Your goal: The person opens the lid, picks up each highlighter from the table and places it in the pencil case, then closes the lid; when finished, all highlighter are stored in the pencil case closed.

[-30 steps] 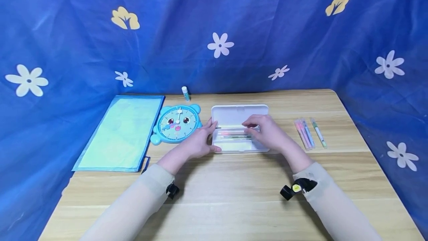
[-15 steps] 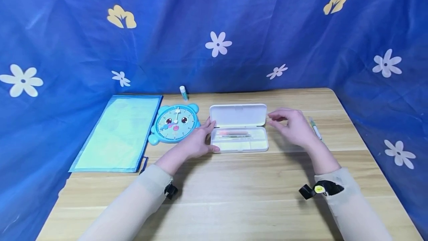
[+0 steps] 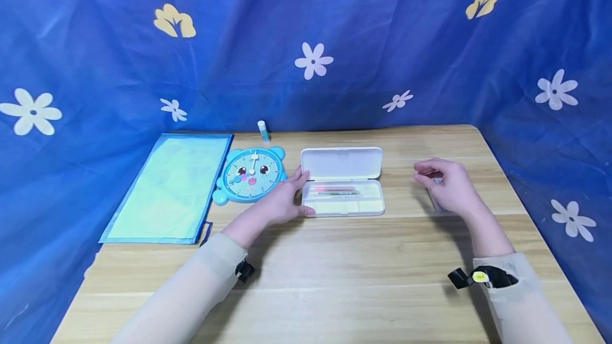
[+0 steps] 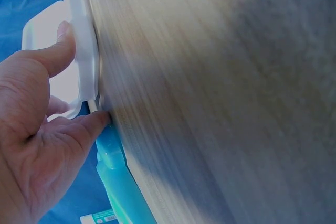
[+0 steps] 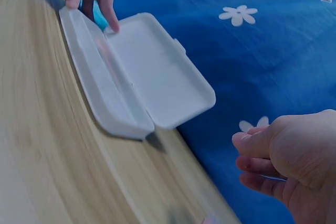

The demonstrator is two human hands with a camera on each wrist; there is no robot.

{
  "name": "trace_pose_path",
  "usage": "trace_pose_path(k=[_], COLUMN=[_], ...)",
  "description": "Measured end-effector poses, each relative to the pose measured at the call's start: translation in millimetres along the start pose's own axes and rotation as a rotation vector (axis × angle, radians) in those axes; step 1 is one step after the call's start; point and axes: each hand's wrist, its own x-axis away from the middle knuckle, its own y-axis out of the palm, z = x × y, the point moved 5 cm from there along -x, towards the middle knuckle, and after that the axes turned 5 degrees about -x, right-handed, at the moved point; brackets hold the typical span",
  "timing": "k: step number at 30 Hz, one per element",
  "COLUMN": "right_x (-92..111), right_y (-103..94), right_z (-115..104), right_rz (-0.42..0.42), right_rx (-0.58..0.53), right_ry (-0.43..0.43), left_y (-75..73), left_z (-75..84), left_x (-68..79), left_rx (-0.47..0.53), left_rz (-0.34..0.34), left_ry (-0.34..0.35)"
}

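An opened white pencil case [image 3: 343, 207] lies on the table with its lid raised at the back. A few thin pens [image 3: 334, 189] sit in its rear compartment. My left hand [image 3: 285, 200] grips the case's left end, thumb at the front edge and fingers toward the hinge. To the right, my right hand [image 3: 447, 182] hovers over loose pens [image 3: 435, 201], mostly hiding them. In the right wrist view, the right hand [image 5: 299, 156] has loosely bent fingers, and I see nothing held between them.
Left of the case lies a blue toy clock [image 3: 252, 177], close to my left fingers. Further left is a light blue zip folder [image 3: 167, 190]. A glue stick [image 3: 263, 130] stands behind the clock. A blue flowered cloth [image 3: 354, 41] hangs behind the table.
My right hand has moved from inside the pencil case rightward to the loose pens, now covering most of them. The left hand keeps its grip on the case.
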Motion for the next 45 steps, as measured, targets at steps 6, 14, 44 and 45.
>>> trace_pose_path(k=[6,14,44,45], right_x=[6,12,-4,-6], right_y=[-6.3,-5.2,14.0,13.9], right_z=[17,41,4,-1], right_rz=[0.007,0.004,0.059,0.061], right_rx=[0.036,0.164,-0.007,-0.016], right_ry=[0.052,0.12,0.124,0.112], left_y=[-0.2,-0.7,-1.2,-1.2], left_z=[0.6,0.9,-0.1,0.0], left_x=[-0.3,-1.7,0.1,0.2], left_rx=[0.001,0.001,-0.004,-0.004], left_rz=[0.0,-0.001,0.004,0.004], left_ry=[-0.002,-0.003,0.005,0.005])
